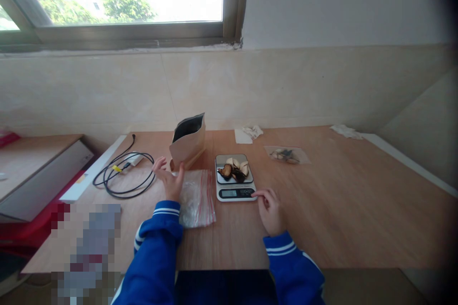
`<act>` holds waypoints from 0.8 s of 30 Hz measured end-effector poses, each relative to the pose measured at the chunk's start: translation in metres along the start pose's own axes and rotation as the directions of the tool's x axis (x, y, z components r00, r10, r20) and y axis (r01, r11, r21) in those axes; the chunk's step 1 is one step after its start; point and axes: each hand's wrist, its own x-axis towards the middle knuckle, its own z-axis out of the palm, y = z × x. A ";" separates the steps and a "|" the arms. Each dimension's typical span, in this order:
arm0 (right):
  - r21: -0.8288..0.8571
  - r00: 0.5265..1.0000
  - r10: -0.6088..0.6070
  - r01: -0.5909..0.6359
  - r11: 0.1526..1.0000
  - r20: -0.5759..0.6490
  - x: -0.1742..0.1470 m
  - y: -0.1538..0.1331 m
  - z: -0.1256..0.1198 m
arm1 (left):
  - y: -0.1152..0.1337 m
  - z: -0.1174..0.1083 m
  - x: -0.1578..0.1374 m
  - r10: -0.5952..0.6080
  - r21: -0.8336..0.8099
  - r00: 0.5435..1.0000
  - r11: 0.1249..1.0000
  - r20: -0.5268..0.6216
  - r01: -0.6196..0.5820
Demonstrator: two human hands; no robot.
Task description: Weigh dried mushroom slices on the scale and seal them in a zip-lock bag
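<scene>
A flat white kitchen scale with a square metal-looking plate (232, 194) stands on the light-brown wood-grain worktop (343, 214), ahead and slightly left of the person's right hand (271, 210). Its longer axis runs away from the body, with the dark control panel at the near end and the plate beyond. The right hand is the nearer of the two: its extended index finger reaches leftward to the panel's right end, the other fingers curled in, with nothing visible in its grasp. Whether the fingertip presses or merely hovers cannot be told.

The left hand (170, 183) is well left of the scale, loose and empty, fingers spread and thumb raised. Between it and the scale lies a wrinkled, glossy pile of clear plastic bags with red stripes (196, 205). Just beyond the left hand stands a matte brown paper-like pouch (189, 147), its mouth gaping on a dark interior.

On the plate sits a small heap of irregular dried slices, some pale and smooth, others dark brown and shrivelled (234, 170). Beyond the right hand, a clear flat bag of similar-looking pieces (286, 155) lies on the wood.
</scene>
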 end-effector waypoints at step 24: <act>0.053 0.968 -0.250 0.250 0.967 -0.006 0.028 -0.072 -0.004 | -0.020 0.004 -0.002 -0.330 -0.043 0.864 0.927 0.379 0.373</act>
